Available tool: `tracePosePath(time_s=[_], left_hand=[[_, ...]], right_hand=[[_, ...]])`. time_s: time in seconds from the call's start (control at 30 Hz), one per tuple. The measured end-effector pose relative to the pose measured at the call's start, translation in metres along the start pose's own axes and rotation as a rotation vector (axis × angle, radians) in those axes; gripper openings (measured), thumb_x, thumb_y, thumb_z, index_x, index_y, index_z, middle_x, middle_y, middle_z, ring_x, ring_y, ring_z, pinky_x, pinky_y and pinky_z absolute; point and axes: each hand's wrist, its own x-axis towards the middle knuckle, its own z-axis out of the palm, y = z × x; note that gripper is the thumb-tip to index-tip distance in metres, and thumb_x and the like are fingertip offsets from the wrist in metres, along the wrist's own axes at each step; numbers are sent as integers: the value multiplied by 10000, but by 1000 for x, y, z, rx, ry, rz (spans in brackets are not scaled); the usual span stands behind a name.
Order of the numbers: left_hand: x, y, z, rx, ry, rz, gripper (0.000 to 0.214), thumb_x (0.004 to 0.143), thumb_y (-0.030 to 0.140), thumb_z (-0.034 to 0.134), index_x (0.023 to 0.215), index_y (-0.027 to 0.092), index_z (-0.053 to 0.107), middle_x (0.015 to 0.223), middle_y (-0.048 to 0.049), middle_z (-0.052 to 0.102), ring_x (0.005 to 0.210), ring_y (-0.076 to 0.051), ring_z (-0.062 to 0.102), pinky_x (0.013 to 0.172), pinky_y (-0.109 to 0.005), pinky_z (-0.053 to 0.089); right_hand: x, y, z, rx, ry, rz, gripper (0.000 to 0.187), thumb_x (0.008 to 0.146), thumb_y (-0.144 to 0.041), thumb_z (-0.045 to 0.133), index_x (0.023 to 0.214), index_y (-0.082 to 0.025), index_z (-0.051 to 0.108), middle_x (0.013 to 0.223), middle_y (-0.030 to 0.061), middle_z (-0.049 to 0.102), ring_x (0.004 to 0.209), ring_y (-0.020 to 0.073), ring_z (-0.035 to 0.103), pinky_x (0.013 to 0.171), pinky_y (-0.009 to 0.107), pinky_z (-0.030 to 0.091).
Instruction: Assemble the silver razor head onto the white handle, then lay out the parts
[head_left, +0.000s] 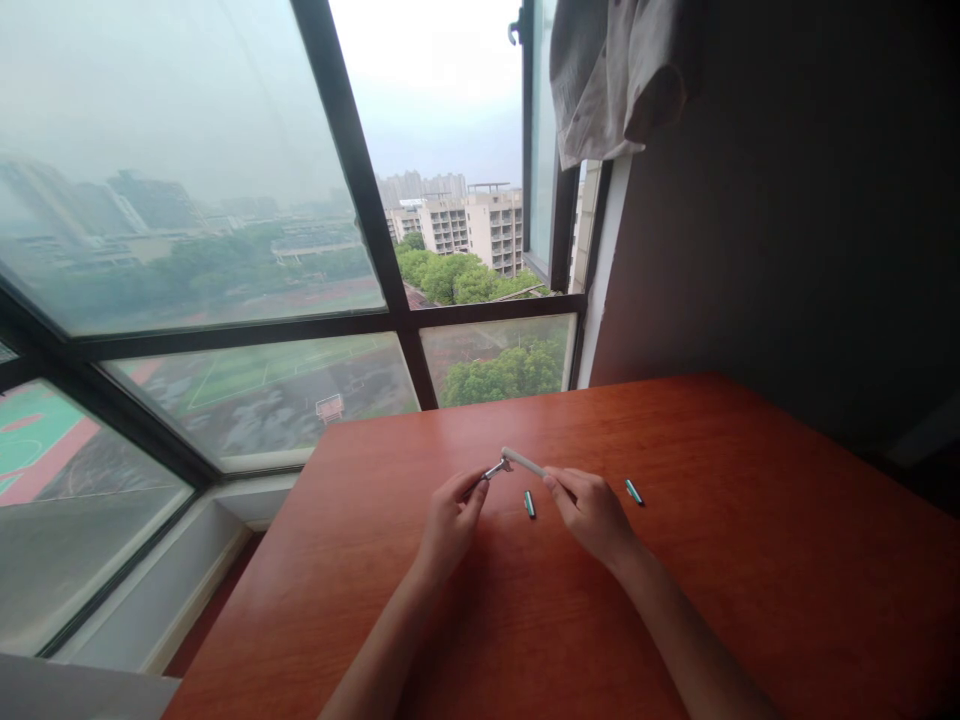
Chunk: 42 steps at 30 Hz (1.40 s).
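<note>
Head view: the left hand [454, 515] has a narrow grip on a slim metal razor [495, 469], and the right hand [592, 510] pinches a pale stick [523, 461]. Their ends meet, or nearly so, above the surface [750, 560]; contact is hard to tell. Good work here probably means holding the razor steady and moving the stick lightly. One cartridge [530, 504] lies between the hands, a second cartridge [634, 491] right of the right hand; best keep knuckles off both.
</note>
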Motion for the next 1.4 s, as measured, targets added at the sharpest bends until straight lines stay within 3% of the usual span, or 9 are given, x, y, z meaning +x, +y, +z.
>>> tracePosePath(time_s=[0.63, 0.87, 1.03, 1.2, 1.4], left_hand=[[0, 0, 1, -42, 10, -38, 332, 814, 362, 575, 1005, 129, 715, 870, -81, 701, 767, -198, 589, 660, -261, 446], [2, 1, -2, -90, 57, -109, 362, 808, 384, 576, 1005, 110, 707, 680, -24, 580, 644, -146, 484, 589, -233, 377], [4, 0, -5, -113, 75, -136, 354, 797, 400, 586, 971, 116, 710, 656, -6, 525, 632, -137, 445, 576, -228, 347], [3, 2, -2, -119, 62, -145, 365, 791, 395, 594, 993, 114, 710, 660, -9, 544, 635, -142, 457, 584, -232, 352], [2, 5, -2, -101, 50, -149, 356, 800, 376, 583, 1000, 109, 709, 721, -36, 601, 668, -158, 491, 609, -237, 367]], right_hand=[[1, 2, 2, 62, -11, 3, 381, 935, -378, 376, 938, -199, 713, 764, 82, 715, 729, 211, 647, 628, 250, 429], [0, 0, 1, 106, -10, 12, 365, 922, -382, 408, 859, -195, 715, 741, 77, 712, 694, 203, 636, 610, 243, 416], [1, -3, -1, 168, -20, -7, 395, 937, -374, 379, 845, -165, 702, 725, 67, 695, 661, 193, 620, 621, 250, 416], [1, -5, -1, 181, -23, -24, 377, 939, -366, 382, 888, -173, 703, 768, 71, 702, 680, 193, 624, 643, 255, 426], [1, -6, -2, 159, -29, -22, 399, 934, -391, 393, 824, -178, 712, 651, 59, 682, 615, 187, 609, 591, 246, 414]])
